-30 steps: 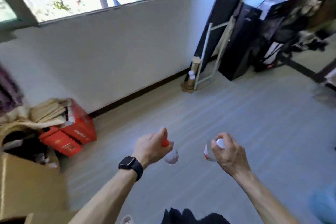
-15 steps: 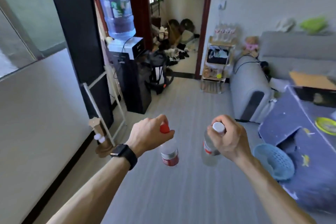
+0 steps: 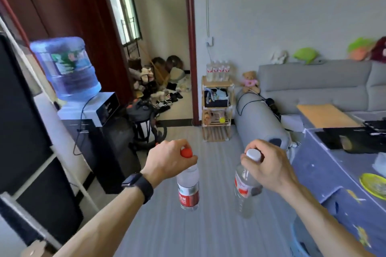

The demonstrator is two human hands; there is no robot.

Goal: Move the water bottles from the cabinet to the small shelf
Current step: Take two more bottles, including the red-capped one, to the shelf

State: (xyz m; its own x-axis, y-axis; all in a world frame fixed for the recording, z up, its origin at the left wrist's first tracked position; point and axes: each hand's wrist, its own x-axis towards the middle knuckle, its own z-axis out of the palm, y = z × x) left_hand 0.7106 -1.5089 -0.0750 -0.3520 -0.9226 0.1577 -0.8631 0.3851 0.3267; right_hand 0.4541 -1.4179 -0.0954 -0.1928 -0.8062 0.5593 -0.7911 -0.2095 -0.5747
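My left hand (image 3: 167,160) grips a clear water bottle (image 3: 188,190) by its red cap, and the bottle hangs below it over the floor. My right hand (image 3: 269,167) holds a second clear bottle (image 3: 244,192) by its white cap, hanging the same way. Both bottles carry red labels. Ahead by the door frame stands the small wooden shelf (image 3: 217,110), and several bottles (image 3: 218,71) stand in a row on its top.
A water dispenser (image 3: 69,73) on a black stand is at the left. A grey sofa (image 3: 313,87) with a bolster (image 3: 261,119) lies to the right. A table with a blue cloth (image 3: 338,173) stands near right. A black bin (image 3: 144,127) sits ahead left.
The view has swung from the window wall round to the room with the shelf, and the shelf has come nearer. Both hands keep hold of their bottles.
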